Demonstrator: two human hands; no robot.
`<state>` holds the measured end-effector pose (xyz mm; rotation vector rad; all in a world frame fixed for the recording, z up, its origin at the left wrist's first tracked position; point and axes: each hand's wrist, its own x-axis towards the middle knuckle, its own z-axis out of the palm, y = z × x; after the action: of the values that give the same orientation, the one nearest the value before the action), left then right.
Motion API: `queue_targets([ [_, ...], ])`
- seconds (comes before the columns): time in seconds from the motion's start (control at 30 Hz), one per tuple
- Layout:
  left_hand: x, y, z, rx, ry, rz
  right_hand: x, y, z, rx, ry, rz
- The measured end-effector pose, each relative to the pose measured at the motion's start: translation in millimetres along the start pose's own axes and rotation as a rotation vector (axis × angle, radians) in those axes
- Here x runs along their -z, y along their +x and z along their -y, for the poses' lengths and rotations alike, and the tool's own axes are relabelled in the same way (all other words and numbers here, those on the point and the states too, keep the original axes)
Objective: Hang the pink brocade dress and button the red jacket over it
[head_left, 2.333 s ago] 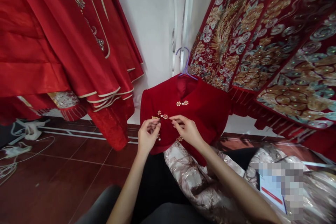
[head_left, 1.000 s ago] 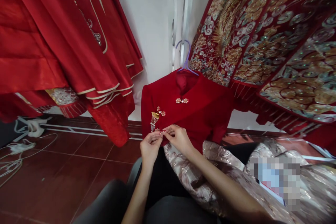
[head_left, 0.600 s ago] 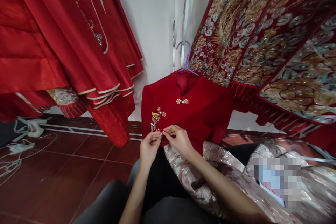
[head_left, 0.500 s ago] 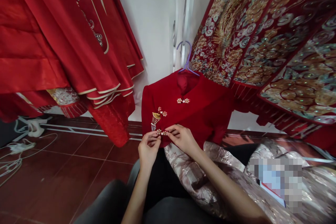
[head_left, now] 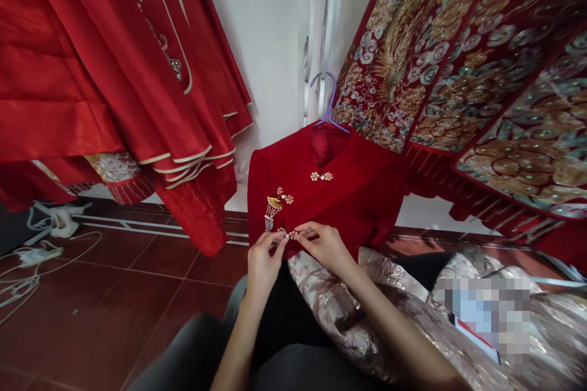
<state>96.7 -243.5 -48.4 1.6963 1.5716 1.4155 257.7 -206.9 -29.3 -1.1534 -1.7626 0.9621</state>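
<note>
A dark red jacket on a purple hanger lies against my lap. Its front carries a flower-shaped pearl fastener near the collar and a gold fan brooch with hanging beads lower on the left. Below that brooch, my left hand pinches the left part of the lowest beaded fastener. From the other side, my right hand pinches the same fastener's right part. Fingertips partly cover it, so whether its halves are joined is hidden.
Red garments with pale piping hang at left, and a heavily embroidered red robe hangs at right. Shiny patterned fabric covers part of my lap. White cables lie on the tiled floor.
My left hand has moved slightly right along the lowest fastener, and its fingertips now cover more of it. My right hand remains pinched at its right end.
</note>
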Motion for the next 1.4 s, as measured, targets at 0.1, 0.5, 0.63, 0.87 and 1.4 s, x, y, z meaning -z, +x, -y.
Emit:
queue_targets([
  [0.1,2,2,1,-0.004,0.000,0.018,-2,0,-2,-0.036,0.042,-0.012],
  [0.5,-3,6,-2,0.144,-0.246,-0.006,8,2,-4,-0.047,0.123,0.093],
  [0.63,1,40,-11,0.265,-0.492,0.027,40,2,5,-0.100,0.246,0.360],
  [0.87,-11,81,-12,0.548,-0.988,0.046,63,1,14,-0.165,0.365,0.423],
  [1.4,-24,88,-8,0.667,-0.963,-0.057,52,3,8,-0.142,0.373,0.430],
])
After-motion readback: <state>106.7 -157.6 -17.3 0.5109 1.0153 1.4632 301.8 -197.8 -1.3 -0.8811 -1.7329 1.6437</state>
